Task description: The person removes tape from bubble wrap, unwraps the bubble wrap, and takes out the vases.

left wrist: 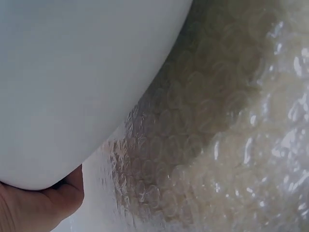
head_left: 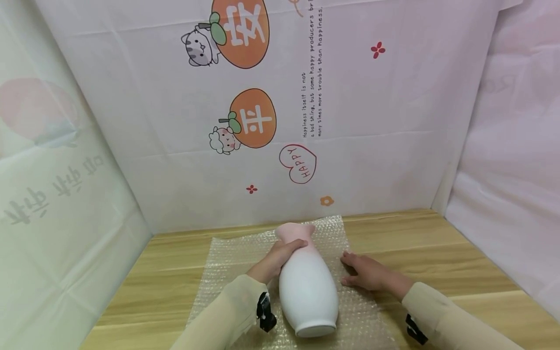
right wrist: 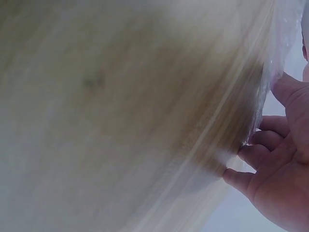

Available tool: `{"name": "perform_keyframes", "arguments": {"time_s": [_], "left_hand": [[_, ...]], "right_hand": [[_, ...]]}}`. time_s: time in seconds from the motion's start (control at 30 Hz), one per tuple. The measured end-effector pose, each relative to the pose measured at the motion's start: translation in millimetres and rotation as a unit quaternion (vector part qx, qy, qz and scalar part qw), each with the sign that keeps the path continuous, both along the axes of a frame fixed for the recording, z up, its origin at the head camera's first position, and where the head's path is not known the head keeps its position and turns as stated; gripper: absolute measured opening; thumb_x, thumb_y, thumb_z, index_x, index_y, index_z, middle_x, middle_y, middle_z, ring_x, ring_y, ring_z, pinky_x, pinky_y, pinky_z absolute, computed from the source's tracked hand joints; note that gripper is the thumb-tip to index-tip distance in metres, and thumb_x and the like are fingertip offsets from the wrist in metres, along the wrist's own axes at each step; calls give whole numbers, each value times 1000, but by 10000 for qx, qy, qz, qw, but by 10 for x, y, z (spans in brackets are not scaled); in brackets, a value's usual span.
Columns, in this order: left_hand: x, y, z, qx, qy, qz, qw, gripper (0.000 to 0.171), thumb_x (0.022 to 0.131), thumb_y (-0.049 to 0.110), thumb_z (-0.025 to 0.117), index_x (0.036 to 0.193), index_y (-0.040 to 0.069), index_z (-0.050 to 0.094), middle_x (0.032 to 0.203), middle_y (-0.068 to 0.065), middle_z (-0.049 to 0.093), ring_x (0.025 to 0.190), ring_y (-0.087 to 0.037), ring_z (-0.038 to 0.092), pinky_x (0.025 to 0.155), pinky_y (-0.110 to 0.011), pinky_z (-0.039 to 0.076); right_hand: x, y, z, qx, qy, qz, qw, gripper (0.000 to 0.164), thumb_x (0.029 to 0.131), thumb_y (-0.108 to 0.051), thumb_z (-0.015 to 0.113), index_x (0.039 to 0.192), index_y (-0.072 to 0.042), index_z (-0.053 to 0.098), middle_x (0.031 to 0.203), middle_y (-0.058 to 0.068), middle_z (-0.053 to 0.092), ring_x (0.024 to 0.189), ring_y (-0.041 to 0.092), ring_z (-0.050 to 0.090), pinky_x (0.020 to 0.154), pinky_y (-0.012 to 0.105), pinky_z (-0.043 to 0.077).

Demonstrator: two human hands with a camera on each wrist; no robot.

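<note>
A vase (head_left: 308, 287), white with a pale pink neck, lies on its side on a sheet of bubble wrap (head_left: 223, 257), its mouth toward the back wall. Around the vase's neck my left hand (head_left: 280, 257) grips, thumb side up. The left wrist view has part of that hand (left wrist: 48, 203) against the white vase (left wrist: 72, 77), with bubble wrap (left wrist: 231, 159) beside it. At the sheet's right edge my right hand (head_left: 367, 272) touches the wrap, thumb and fingers apart. Seen from the right wrist, the right hand's fingertips (right wrist: 234, 178) meet the table beside the wrap (right wrist: 258, 111).
The wood-grain table (head_left: 407, 238) extends on both sides of the wrap. A white printed cloth (head_left: 350, 146) hangs at the back, and cloth walls (head_left: 512, 170) enclose both sides. Each wrist carries a small black camera (head_left: 265, 312).
</note>
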State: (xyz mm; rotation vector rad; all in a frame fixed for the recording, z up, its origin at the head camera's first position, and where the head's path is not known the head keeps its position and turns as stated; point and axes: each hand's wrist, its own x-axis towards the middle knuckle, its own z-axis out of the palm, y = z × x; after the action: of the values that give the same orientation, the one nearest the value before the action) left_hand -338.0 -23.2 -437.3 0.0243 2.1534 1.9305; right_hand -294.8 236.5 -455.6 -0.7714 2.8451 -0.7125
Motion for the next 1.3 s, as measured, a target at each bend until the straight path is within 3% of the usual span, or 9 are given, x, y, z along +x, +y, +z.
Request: {"name": "perform_keyframes", "arguments": {"time_s": [0.37, 0.67, 1.07, 1.3], "left_hand": [[24, 11, 18, 113, -52, 129, 9998, 61, 76, 36, 77, 113, -5, 52, 91, -15, 65, 74, -26, 68, 66, -42, 57], [34, -17, 114, -451, 137, 396, 9981, 65, 74, 39, 77, 115, -3, 50, 96, -14, 61, 78, -26, 66, 68, -43, 56], [17, -212, 294, -628, 709, 640, 9934, 59, 76, 42, 76, 107, -3, 53, 94, -14, 60, 74, -23, 65, 64, -41, 56], [32, -366, 406, -807, 1094, 705, 9882, 67, 79, 42, 75, 118, -4, 48, 102, -17, 58, 81, -27, 64, 67, -43, 56]], "right_hand": [[20, -14, 24, -6, 5, 18, 10000, 66, 90, -27, 71, 133, 17, 46, 140, 38, 38, 131, 51, 35, 106, 58, 29], [15, -25, 26, 51, 114, 96, 9999, 66, 89, -26, 71, 132, 18, 47, 139, 39, 38, 130, 51, 36, 105, 57, 30], [9, -6, -8, 11, -42, 81, 10000, 66, 91, -27, 70, 133, 18, 45, 141, 39, 35, 132, 51, 32, 107, 58, 27], [31, 3, -2, 7, 3, 103, 9999, 67, 90, -28, 69, 133, 18, 45, 141, 40, 35, 132, 52, 32, 106, 58, 27]]}}
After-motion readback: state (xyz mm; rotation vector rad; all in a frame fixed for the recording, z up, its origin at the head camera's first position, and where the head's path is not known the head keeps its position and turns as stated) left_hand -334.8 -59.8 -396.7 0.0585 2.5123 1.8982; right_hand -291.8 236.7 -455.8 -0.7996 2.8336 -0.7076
